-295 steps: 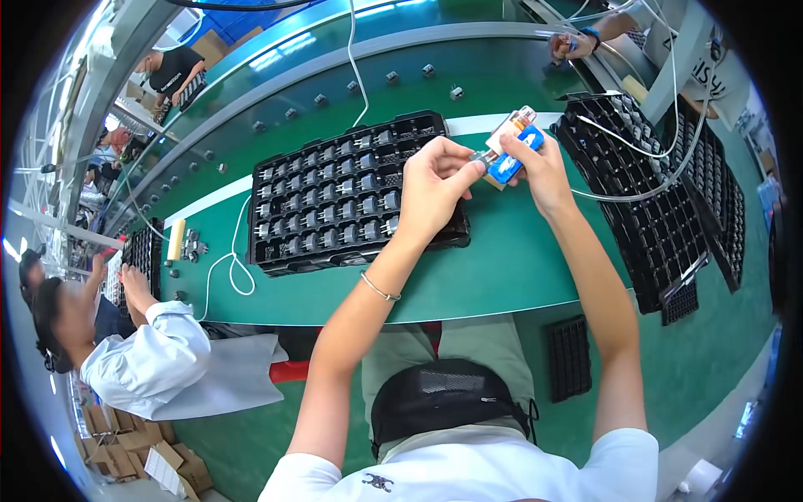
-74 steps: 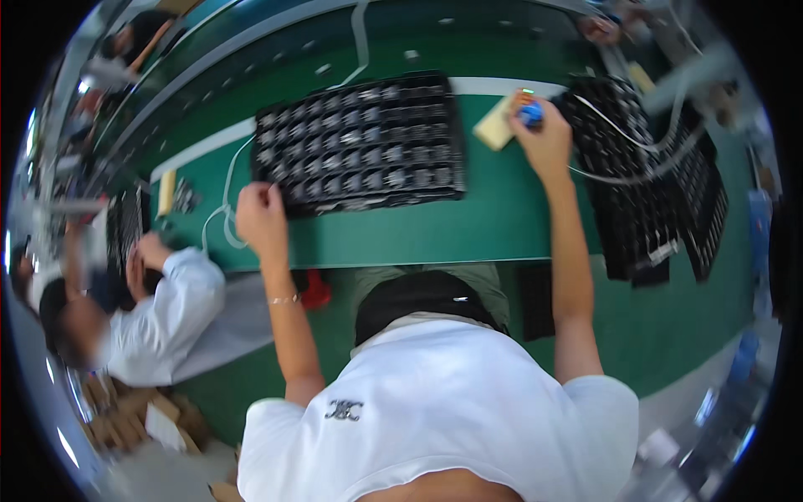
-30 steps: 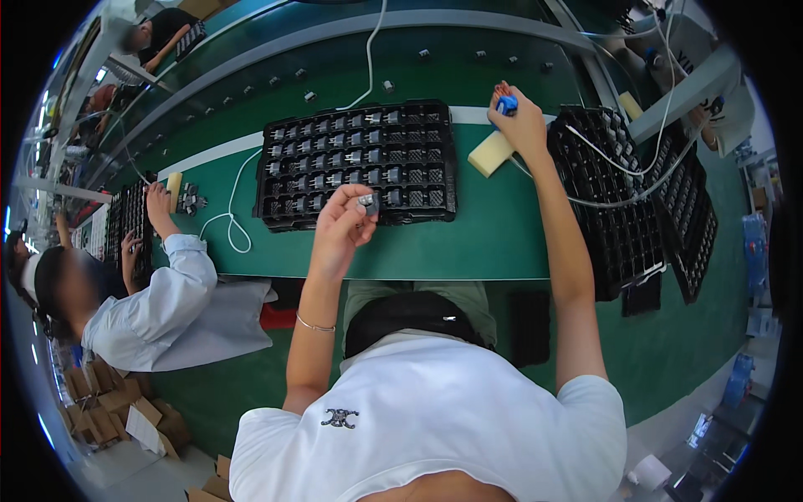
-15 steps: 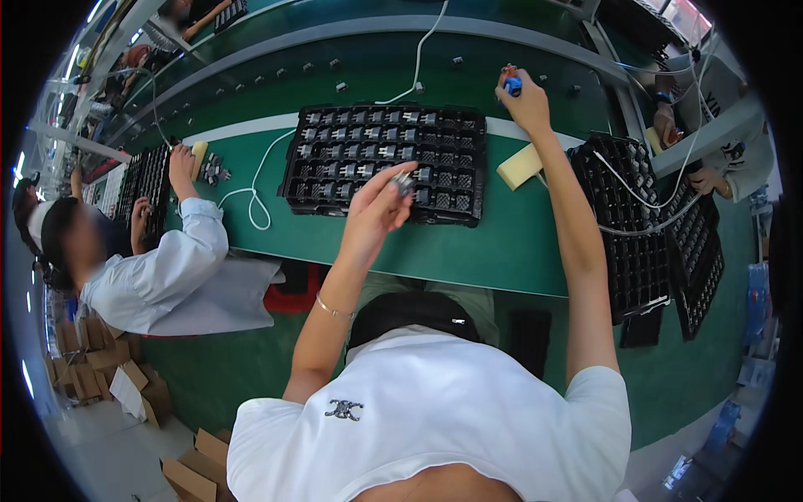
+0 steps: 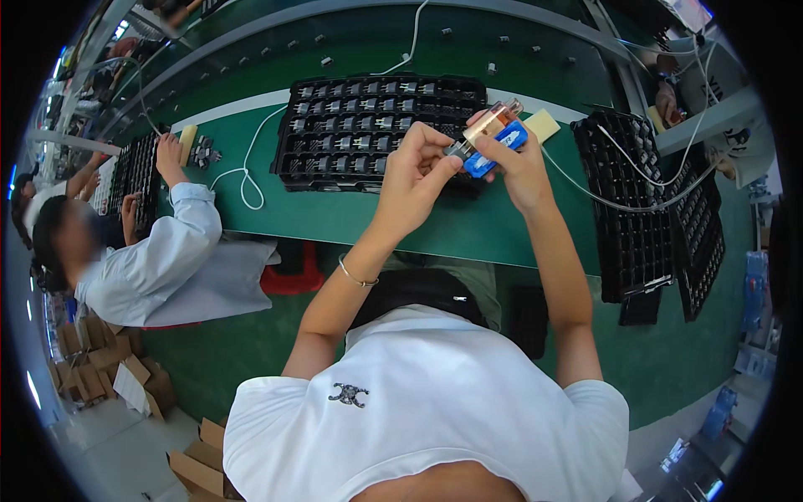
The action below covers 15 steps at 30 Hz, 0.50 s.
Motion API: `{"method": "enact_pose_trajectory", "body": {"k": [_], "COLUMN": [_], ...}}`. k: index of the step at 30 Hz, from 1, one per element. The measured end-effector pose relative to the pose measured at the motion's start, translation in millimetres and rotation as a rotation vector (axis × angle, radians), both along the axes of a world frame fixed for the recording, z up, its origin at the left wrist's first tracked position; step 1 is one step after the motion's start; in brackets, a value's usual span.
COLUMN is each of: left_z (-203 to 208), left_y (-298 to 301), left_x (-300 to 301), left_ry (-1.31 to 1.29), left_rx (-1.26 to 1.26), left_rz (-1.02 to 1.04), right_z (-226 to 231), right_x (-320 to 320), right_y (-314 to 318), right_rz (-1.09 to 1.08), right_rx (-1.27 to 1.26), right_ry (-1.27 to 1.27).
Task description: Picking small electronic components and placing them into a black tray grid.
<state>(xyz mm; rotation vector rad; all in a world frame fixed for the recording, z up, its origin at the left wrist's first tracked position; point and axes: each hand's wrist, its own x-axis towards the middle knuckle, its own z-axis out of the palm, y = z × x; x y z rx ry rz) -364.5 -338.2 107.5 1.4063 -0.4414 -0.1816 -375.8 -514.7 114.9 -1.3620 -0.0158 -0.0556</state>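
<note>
My left hand [image 5: 410, 176] pinches a small dark plug piece [image 5: 457, 151] between thumb and fingertips. In my right hand [image 5: 525, 174] is a blue hand-held device [image 5: 500, 149] with a clear, copper-coloured part along its side. The plug piece meets the lower left end of the device; whether it goes inside cannot be made out. Just beyond both hands lies a black compartment tray [image 5: 282, 151] with rows of plug pieces showing metal pins. Its right-hand columns hold no plugs where they show, and my hands hide its front right corner.
A pale yellow block [image 5: 544, 125] with a cable lies right of the tray. Black trays [image 5: 623, 251] overlap at the right table edge. A white cord [image 5: 248, 176] loops left. Behind, a green belt [image 5: 368, 57] carries several small parts. A co-worker [image 5: 155, 272] sits left; another person's hand [image 5: 667, 105] shows right.
My right hand has come back from the far belt toward me with the blue device. My left hand has moved right with the plug piece, and the two now meet.
</note>
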Motion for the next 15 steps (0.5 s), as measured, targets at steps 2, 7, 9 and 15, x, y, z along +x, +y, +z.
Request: {"method": "enact_pose_trajectory", "body": {"k": [2, 7, 9, 15], "left_z": [-4.3, -6.7, -9.4, -14.3], "left_y": [1.3, 4.5, 6.9, 10.5], "left_x": [-1.1, -5.3, -2.7, -5.2], "left_ry": [-0.013, -0.076, 0.006, -0.054], "left_rx": [0.008, 0.041, -0.024, 0.094], "left_rz": [0.008, 0.044, -0.025, -0.038], "right_z": [-2.6, -5.9, -6.3, -9.7], "right_x": [-1.2, -5.3, -5.7, -8.9], "right_y": [-1.6, -2.3, -7.2, -11.3], "right_rz": [0.043, 0.162, 0.193, 0.245], "right_rx": [0.045, 0.102, 0.097, 0.107], "right_ry": [0.038, 0.094, 0.096, 0.101]}}
